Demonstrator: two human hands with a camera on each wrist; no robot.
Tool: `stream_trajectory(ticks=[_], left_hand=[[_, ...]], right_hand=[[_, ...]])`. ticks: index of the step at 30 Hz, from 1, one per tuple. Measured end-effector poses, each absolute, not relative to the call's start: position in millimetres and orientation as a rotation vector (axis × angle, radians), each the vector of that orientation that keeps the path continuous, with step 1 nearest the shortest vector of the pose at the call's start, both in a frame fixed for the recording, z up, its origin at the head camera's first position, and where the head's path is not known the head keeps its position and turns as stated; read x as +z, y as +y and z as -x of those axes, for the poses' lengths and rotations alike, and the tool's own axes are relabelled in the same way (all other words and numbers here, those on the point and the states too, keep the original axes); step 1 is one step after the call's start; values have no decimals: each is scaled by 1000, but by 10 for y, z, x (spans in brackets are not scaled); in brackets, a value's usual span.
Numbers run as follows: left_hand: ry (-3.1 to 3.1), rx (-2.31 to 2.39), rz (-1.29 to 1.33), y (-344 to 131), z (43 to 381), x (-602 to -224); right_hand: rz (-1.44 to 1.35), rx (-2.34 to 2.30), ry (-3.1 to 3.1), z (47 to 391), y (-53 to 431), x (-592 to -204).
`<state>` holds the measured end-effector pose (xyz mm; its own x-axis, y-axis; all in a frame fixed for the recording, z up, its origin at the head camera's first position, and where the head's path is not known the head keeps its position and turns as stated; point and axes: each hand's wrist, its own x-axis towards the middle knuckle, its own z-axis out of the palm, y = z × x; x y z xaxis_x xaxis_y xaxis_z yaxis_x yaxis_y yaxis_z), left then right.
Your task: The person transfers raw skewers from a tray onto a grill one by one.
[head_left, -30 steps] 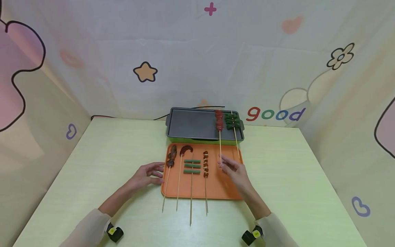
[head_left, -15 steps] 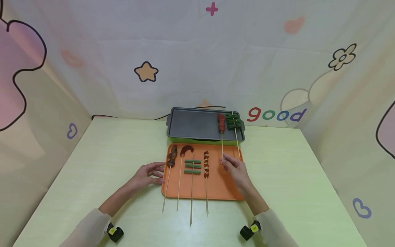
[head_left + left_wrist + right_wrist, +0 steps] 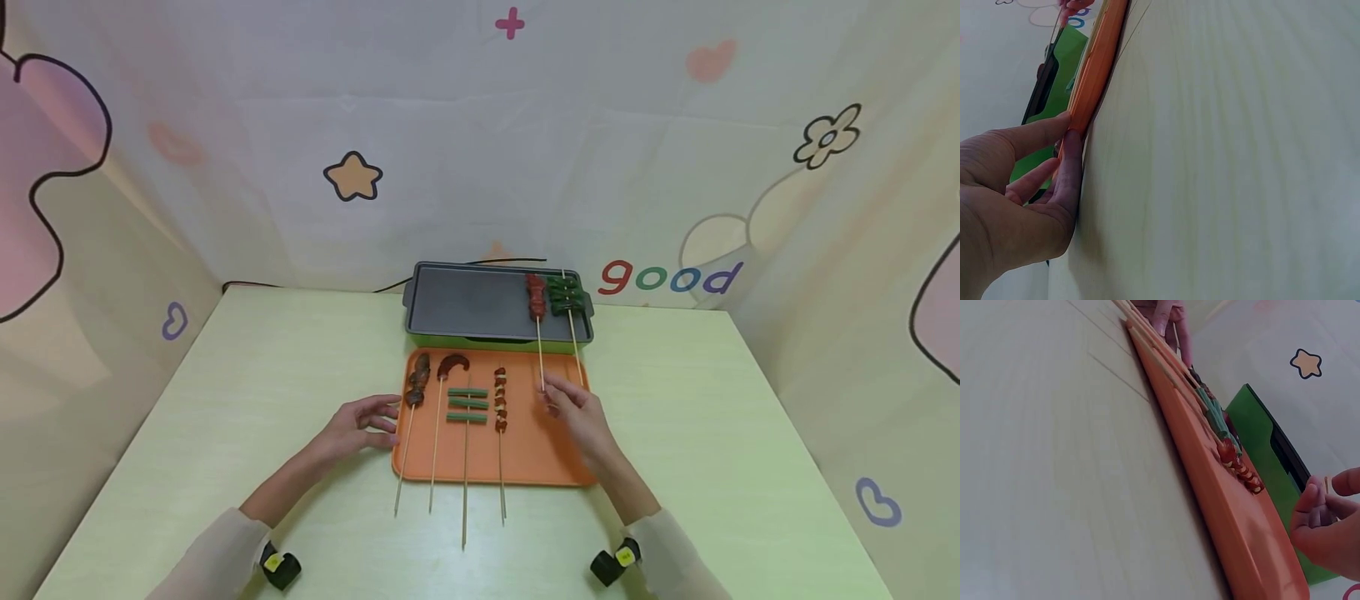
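Note:
My right hand [image 3: 581,421] pinches the bare stick of a red meat skewer [image 3: 536,297]. The meat end lies over the right part of a dark griddle [image 3: 468,300] with a green base. Just right of it on the griddle is a green vegetable skewer [image 3: 566,297], its stick reaching over the orange tray [image 3: 543,454]. At the tray's left edge, the fingertips of my left hand [image 3: 351,430] touch the rim, thumb and fingers spread apart. In the left wrist view those fingertips [image 3: 1064,120] meet the orange rim.
On the tray lie a dark brown skewer [image 3: 417,379], a curled reddish-brown skewer [image 3: 453,363], a green bean-like skewer [image 3: 468,403] and a skewer of small red-brown pieces [image 3: 500,400]. Their sticks overhang the tray's front edge. Behind the griddle, a black cable [image 3: 506,260] runs along the patterned backdrop.
The red meat skewer has come slightly toward me and rightward, closer to the green one, with my right hand still on its stick. My left hand keeps its place at the tray.

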<state>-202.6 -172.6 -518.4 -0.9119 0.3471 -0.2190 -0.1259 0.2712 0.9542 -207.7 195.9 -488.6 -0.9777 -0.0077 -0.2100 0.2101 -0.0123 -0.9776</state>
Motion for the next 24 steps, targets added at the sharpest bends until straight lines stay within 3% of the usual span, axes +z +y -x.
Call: stream_trajectory(ticks=[13, 24], left_hand=[[2190, 1649, -146, -1697, 2048, -5203], [2205, 1657, -177, -1707, 1991, -5164]], right_hand=[[-12, -1928, 2002, 1508, 2219, -4889], [211, -1855, 1808, 1141, 2169, -4971]])
